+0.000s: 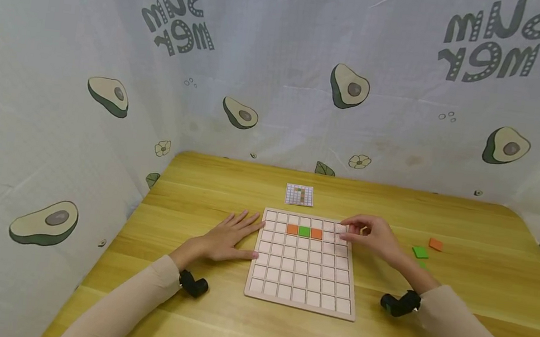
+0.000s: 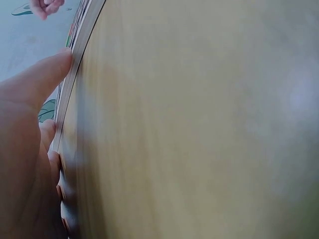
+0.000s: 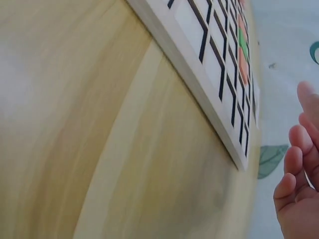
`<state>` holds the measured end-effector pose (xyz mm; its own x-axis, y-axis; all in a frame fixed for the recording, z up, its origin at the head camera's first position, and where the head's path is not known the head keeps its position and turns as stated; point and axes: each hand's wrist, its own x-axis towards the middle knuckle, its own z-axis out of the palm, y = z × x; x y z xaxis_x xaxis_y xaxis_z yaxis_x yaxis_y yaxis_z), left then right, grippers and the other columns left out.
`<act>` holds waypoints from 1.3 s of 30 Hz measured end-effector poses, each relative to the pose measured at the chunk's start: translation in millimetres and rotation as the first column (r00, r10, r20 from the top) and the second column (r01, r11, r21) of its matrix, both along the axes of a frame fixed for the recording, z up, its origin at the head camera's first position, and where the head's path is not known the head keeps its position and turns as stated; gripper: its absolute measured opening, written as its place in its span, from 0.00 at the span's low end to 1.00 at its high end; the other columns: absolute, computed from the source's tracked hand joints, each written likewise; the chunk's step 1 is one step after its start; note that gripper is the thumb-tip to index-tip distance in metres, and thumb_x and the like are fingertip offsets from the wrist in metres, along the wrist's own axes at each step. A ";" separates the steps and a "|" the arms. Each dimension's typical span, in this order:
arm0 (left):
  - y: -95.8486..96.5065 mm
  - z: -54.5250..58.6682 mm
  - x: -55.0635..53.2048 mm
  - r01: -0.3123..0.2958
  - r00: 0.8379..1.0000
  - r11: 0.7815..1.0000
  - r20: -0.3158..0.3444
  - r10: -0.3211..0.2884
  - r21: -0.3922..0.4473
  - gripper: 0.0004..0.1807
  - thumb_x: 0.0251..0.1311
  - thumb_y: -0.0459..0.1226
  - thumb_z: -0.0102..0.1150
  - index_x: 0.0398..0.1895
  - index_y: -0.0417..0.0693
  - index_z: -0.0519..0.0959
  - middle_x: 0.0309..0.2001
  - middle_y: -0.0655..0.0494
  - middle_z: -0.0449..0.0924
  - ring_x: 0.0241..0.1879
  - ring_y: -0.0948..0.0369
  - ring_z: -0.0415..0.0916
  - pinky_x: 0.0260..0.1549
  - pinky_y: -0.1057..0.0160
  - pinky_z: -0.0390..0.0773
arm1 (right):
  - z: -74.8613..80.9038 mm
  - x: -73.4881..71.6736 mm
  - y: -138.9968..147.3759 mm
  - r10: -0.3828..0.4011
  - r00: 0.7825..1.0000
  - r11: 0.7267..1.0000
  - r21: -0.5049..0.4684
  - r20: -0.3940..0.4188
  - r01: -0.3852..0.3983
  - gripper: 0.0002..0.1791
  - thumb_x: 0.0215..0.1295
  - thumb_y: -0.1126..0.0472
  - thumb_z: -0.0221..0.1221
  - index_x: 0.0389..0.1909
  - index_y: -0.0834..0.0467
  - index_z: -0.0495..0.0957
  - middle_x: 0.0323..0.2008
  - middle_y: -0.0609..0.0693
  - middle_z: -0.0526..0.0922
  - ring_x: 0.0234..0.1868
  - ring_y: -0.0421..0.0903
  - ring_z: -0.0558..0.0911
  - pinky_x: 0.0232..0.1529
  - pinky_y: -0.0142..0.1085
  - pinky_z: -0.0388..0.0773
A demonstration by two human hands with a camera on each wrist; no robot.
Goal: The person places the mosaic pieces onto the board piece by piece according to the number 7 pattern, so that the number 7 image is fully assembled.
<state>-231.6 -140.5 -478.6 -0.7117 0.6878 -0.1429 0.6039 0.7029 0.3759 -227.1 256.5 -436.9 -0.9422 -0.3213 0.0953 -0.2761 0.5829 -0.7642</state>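
A pale wooden grid board (image 1: 300, 309) lies flat on the table. In its second row from the far edge sit an orange tile (image 1: 292, 229), a green tile (image 1: 304, 231) and another orange tile (image 1: 316, 234), side by side. My left hand (image 1: 223, 241) rests at the board's left edge, fingers spread, with thumb and a fingertip touching the rim. Over the board's far right corner hovers my right hand (image 1: 373, 236), its fingers loosely bent and the thumb apart from the index finger. No tile shows between them. In the right wrist view, the bent fingers (image 3: 294, 159) appear beyond the board's corner.
A small card (image 1: 299, 195) printed with a coloured grid lies behind the board. On the right of the table (image 1: 481, 262) are a loose orange tile (image 1: 435, 244) and green tiles (image 1: 420, 252), partly near my right forearm. A patterned white curtain (image 1: 284, 52) surrounds the table's back and sides.
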 end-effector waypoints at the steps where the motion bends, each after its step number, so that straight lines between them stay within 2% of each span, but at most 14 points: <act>1: -0.1 -0.3 0.4 -0.001 1.000 1.000 0.000 0.001 -0.001 0.47 0.67 0.68 0.42 0.82 0.63 0.40 0.81 0.58 0.33 0.78 0.52 0.27 0.72 0.47 0.30 | 1.6 2.3 3.8 0.001 1.000 1.000 -0.004 -0.003 -0.001 0.15 0.62 0.63 0.70 0.47 0.67 0.84 0.29 0.51 0.78 0.31 0.44 0.73 0.30 0.30 0.71; 7: -0.7 0.4 1.8 -0.004 1.000 1.000 0.011 0.003 0.006 0.46 0.68 0.67 0.43 0.82 0.64 0.40 0.81 0.57 0.32 0.78 0.53 0.26 0.72 0.47 0.29 | 5.6 14.4 27.3 0.004 0.998 0.999 -0.034 -0.070 -0.007 0.14 0.62 0.68 0.68 0.46 0.71 0.83 0.29 0.51 0.79 0.27 0.41 0.72 0.27 0.29 0.70; 10: -1.2 0.0 1.8 -0.002 1.000 1.000 0.010 0.002 0.007 0.46 0.68 0.67 0.43 0.82 0.64 0.40 0.81 0.57 0.32 0.78 0.52 0.26 0.72 0.46 0.30 | 4.0 19.4 38.2 -0.017 0.996 1.000 -0.015 -0.091 0.016 0.14 0.61 0.67 0.68 0.46 0.70 0.83 0.28 0.49 0.78 0.27 0.40 0.71 0.26 0.29 0.69; 16: -2.6 -0.7 1.6 -0.002 1.000 1.000 0.010 0.002 0.006 0.47 0.67 0.68 0.42 0.82 0.64 0.40 0.81 0.58 0.32 0.78 0.53 0.26 0.72 0.47 0.30 | 0.6 31.1 58.3 -0.055 0.993 0.998 0.013 -0.103 0.057 0.15 0.61 0.66 0.69 0.46 0.70 0.83 0.27 0.48 0.77 0.27 0.41 0.71 0.26 0.30 0.68; 23: -2.8 0.5 1.8 0.006 1.000 1.000 0.018 -0.006 0.011 0.47 0.67 0.68 0.42 0.82 0.62 0.40 0.81 0.57 0.32 0.78 0.52 0.26 0.72 0.47 0.30 | -4.4 43.2 79.1 -0.090 0.992 0.996 0.002 -0.092 0.091 0.15 0.63 0.65 0.68 0.47 0.70 0.83 0.27 0.48 0.78 0.23 0.41 0.70 0.19 0.32 0.69; 31: -1.6 1.3 1.4 0.010 1.000 1.000 0.015 -0.010 0.013 0.47 0.68 0.67 0.42 0.82 0.61 0.41 0.81 0.56 0.32 0.78 0.52 0.26 0.72 0.46 0.30 | -13.0 53.0 104.6 -0.127 0.985 0.992 0.007 -0.113 0.129 0.16 0.61 0.67 0.68 0.48 0.72 0.82 0.28 0.47 0.78 0.27 0.39 0.74 0.25 0.29 0.73; 39: 0.4 2.7 1.1 0.012 1.000 1.000 0.023 -0.013 0.020 0.46 0.69 0.66 0.44 0.82 0.61 0.41 0.81 0.56 0.32 0.78 0.52 0.26 0.72 0.46 0.29 | -19.7 60.8 130.5 -0.193 0.978 0.979 0.057 -0.081 0.198 0.18 0.61 0.65 0.69 0.48 0.72 0.81 0.28 0.44 0.79 0.29 0.38 0.76 0.27 0.30 0.72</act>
<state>-230.4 -140.2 -475.8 -0.6997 0.6994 -0.1457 0.6034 0.6877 0.4036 -166.3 387.0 -456.6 -0.9784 -0.1396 0.1525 -0.2067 0.6781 -0.7053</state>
